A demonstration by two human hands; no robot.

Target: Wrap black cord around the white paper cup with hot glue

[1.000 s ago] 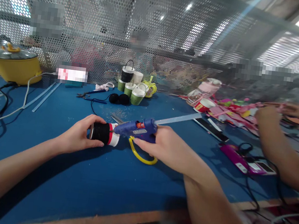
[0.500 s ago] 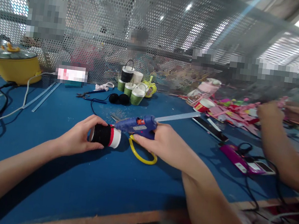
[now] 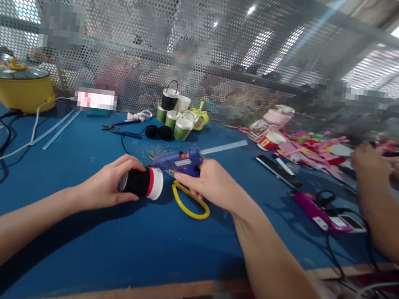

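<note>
My left hand [image 3: 117,183] is closed around a small paper cup [image 3: 138,182] lying on its side, wrapped in black with a red band beside its white rim. In my right hand [image 3: 207,178] is a blue hot glue gun [image 3: 178,161], a long clear glue stick [image 3: 226,147] jutting from its back. The gun's nozzle meets or nearly meets the cup's upper side by my left fingertips; I cannot tell whether it touches. Yellow-handled scissors [image 3: 191,214] lie under the gun and my right hand, their blades partly hidden.
Behind stand several small cups [image 3: 182,129], two black yarn balls [image 3: 158,132] and pliers [image 3: 122,124]. A yellow electric pot [image 3: 19,91] is at left. A phone [image 3: 278,172], purple power strip [image 3: 317,212] and pink pieces [image 3: 304,152] lie at right, near another person's arm [image 3: 378,200].
The glue gun and my right hand have shifted slightly left and up. The cup has turned a little in my left hand. The other person's hands have moved right.
</note>
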